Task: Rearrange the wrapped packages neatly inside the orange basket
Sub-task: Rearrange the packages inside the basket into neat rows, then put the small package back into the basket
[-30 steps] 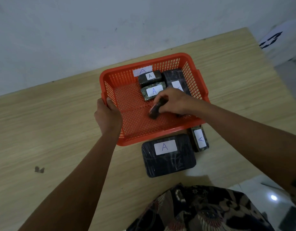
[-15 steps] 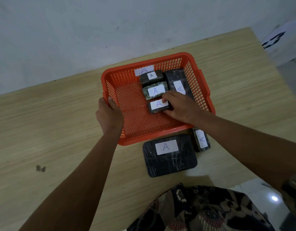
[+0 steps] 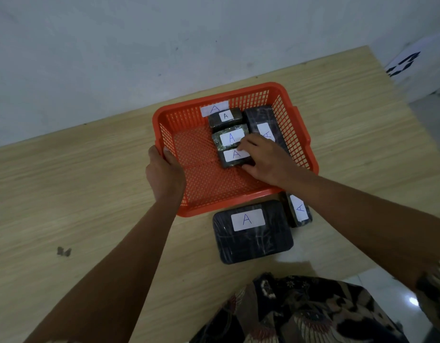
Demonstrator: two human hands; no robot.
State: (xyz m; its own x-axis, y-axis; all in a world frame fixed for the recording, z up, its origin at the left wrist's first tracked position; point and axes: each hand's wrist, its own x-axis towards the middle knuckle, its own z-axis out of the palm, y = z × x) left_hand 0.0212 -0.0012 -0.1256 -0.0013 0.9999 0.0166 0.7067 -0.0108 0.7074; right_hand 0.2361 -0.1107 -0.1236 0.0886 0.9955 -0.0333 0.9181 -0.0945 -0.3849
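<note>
Orange plastic mesh basket (image 3: 206, 191) is gripped at its rim by the left hand (image 3: 165, 175). Four wrapped packages are lined inside; the nearest small one (image 3: 235, 158) is pinched by the right hand (image 3: 266, 160). Large black flat package (image 3: 252, 231) and a narrow one (image 3: 298, 210) are left outside.

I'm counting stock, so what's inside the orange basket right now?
The orange basket holds four wrapped packages: three small ones in a row and a long dark one along the right wall. The right hand covers part of the long one, so anything beneath it is hidden.
</note>
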